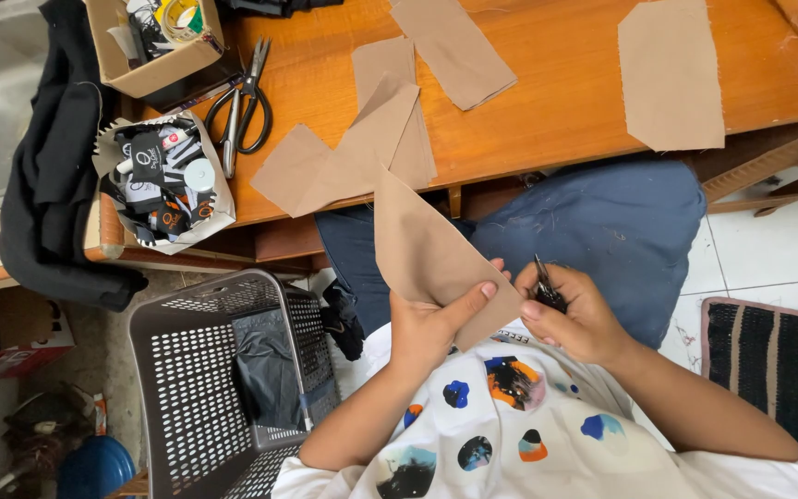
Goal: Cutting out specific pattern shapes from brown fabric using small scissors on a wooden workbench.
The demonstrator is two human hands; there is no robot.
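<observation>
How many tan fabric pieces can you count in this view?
5, possibly more hidden in the overlap: tan fabric piece in the left hand; overlapping pair; one top centre; one at right.

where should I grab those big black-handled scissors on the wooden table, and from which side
Grip the large black-handled metal scissors by the two loop handles, which sit at the near end, toward the orange-brown wooden table's front edge. Come from that near side, probably with the left hand, since they lie left of both hands. The closed blades point away toward the cardboard box, so the far end offers little room.
</observation>
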